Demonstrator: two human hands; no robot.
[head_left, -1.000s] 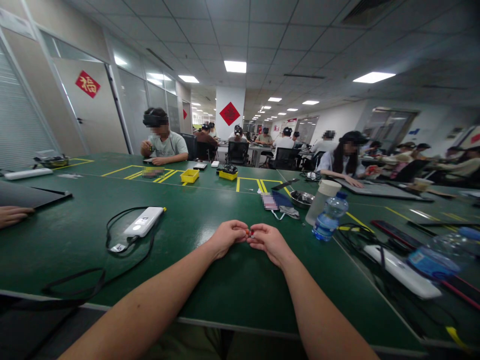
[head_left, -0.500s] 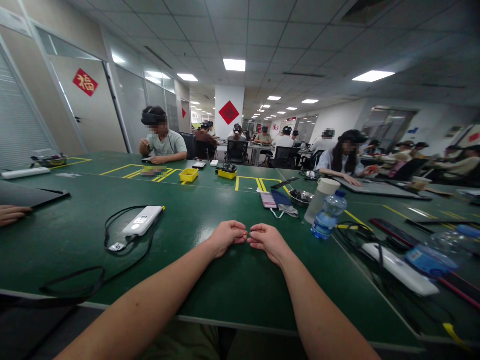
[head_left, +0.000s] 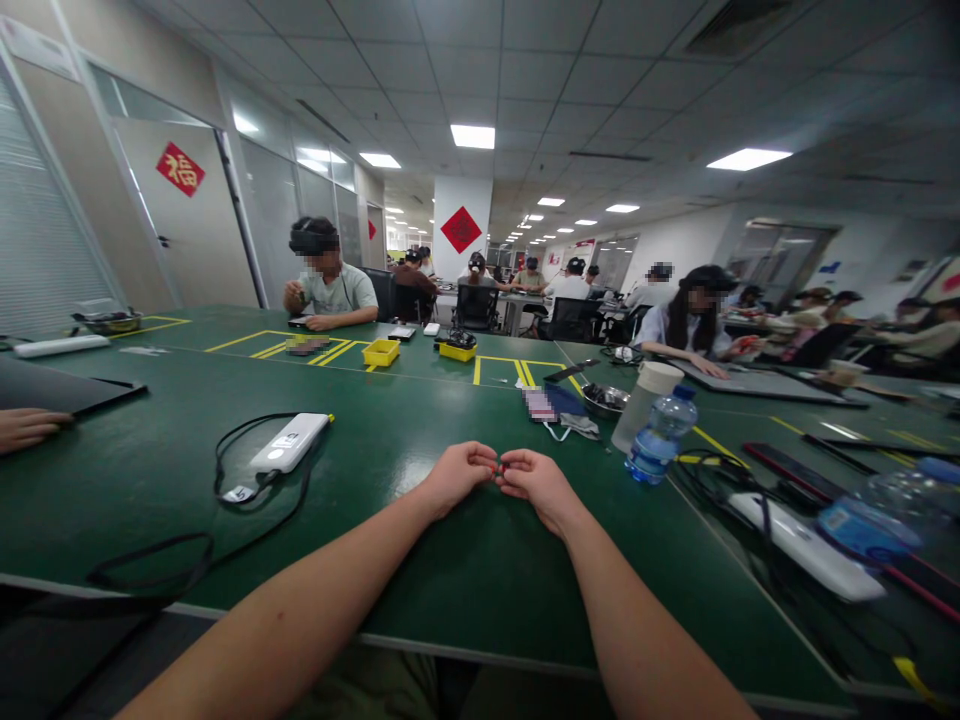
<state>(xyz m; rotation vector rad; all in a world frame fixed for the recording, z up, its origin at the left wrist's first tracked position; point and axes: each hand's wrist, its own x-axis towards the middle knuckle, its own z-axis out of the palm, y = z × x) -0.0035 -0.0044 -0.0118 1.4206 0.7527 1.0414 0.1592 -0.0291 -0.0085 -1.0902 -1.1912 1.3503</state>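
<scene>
My left hand (head_left: 459,474) and my right hand (head_left: 534,480) rest on the green table (head_left: 420,560), fingertips meeting in front of me. Both are curled in a pinch around a tiny red object (head_left: 498,467) held between them; it is too small to name. My bare forearms stretch back toward the near table edge.
A white power bank (head_left: 289,442) with a black cable lies to the left. A water bottle (head_left: 660,434) and a cup (head_left: 643,402) stand to the right, beside more cables and a white device (head_left: 806,545). Another person's hand (head_left: 26,428) rests at far left. Seated people line the far side.
My hands have stayed together on the table with only slight finger movement; the small red object shows between the fingertips again. The view shifted a little.
</scene>
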